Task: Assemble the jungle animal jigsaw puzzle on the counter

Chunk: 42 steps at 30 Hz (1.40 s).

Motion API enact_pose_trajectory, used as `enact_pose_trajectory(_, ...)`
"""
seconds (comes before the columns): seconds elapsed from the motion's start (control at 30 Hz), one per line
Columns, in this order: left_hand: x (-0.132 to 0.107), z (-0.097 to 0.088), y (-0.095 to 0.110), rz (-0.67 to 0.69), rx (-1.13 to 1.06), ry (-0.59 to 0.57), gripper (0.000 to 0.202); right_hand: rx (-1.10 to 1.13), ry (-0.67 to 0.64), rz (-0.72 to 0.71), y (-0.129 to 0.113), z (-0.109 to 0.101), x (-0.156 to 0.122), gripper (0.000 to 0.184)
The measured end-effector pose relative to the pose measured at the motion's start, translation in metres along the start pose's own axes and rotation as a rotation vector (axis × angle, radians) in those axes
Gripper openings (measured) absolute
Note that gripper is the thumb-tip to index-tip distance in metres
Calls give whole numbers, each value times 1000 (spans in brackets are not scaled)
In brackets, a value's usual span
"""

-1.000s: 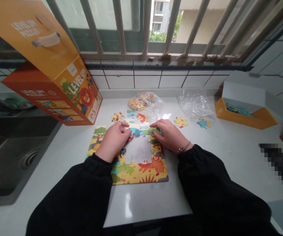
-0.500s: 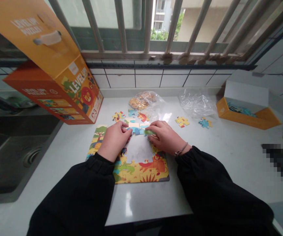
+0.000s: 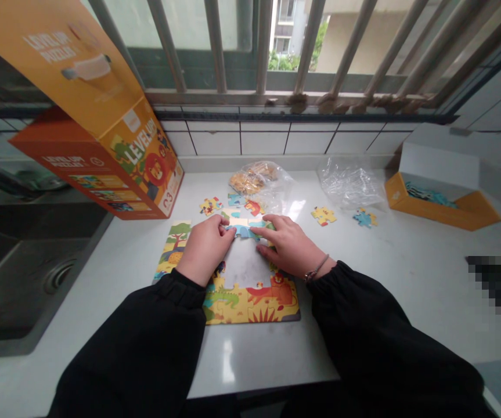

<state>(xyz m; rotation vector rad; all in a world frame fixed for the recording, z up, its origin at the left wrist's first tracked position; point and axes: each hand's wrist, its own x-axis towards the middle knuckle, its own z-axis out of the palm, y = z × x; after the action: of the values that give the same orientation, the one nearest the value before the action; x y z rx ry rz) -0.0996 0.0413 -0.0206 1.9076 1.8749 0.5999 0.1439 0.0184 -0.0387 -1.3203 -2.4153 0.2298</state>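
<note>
1. Head view: here's the jigsaw puzzle (image 3: 250,307), flat on the bench (image 3: 389,278), its middle unfilled, square to the person so both hands reach its far edge.
2. Left hand (image 3: 205,247) at that edge, thumb and fingers bunched beside the blue pieces (image 3: 242,231); whether that grip is clamped, I can't tell.
3. Right hand (image 3: 291,244), grip apart, forefinger seemingly on those pieces, probably steadying them.
4. Beyond the puzzle's far right corner, a yellow piece (image 3: 323,216) lies picture-up, presumably for easy spotting.
</note>
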Motion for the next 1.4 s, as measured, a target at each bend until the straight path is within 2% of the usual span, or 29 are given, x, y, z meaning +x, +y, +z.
enact_pose_trajectory(0.2, -4, -7, 6, 50, 124, -37, 31, -26, 7, 20, -6, 0, 3, 42)
enact_pose_trajectory(0.43, -7, -13, 15, 18, 347, -31, 36, -100, -52, 53, -11, -2, 4, 44)
enact_pose_trajectory(0.8, 0, -11, -2, -6, 474, -49, 50, -106, -58, 47, -10, 0, 2, 50)
enact_pose_trajectory(0.93, 3, -13, -5, -30, 521, -51, 50, -118, -66, 44, -11, 0, 2, 52)
enact_pose_trajectory(1.0, 7, -17, -8, -37, 476, -48, 48, -119, -69, 43, -11, 1, 2, 50)
enact_pose_trajectory(1.07, 12, -24, -16, -36, 367, 11, 47, -116, -66, 44, -10, 2, 2, 49)
enact_pose_trajectory(1.13, 19, -34, -26, -63, 254, 134, 46, -111, -63, 44, -9, 2, 1, 49)
enact_pose_trajectory(1.23, 26, -49, -42, -147, 215, 273, 42, -95, -58, 36, -9, 0, 1, 52)
enact_pose_trajectory(1.4, 28, -58, -52, -191, 285, 252, 35, -53, -28, 37, -6, -5, 0, 51)
